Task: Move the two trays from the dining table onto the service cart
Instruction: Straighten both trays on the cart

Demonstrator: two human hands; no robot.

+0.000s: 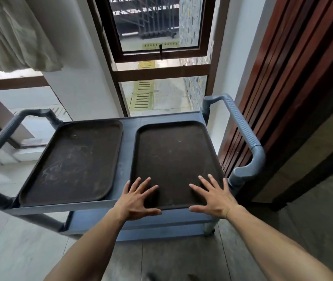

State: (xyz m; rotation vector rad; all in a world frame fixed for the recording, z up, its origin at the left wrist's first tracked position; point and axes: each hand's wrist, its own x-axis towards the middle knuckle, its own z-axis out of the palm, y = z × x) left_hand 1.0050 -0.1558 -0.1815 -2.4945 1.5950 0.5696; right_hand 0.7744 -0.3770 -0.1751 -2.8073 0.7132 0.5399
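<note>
Two dark brown trays lie side by side on the top shelf of the grey service cart [128, 129]. The left tray [72, 161] lies flat and untouched. The right tray [173, 159] lies in front of me. My left hand [136, 199] hovers over its near left corner with fingers spread. My right hand [215, 196] is spread over its near right corner. Neither hand grips anything; whether the palms touch the tray I cannot tell.
The cart has a ribbed handle on the left [1, 138] and on the right [242, 128]. A window [157, 37] stands behind the cart. A wooden slatted panel [295, 67] rises close on the right. A pale curtain [13, 33] hangs top left.
</note>
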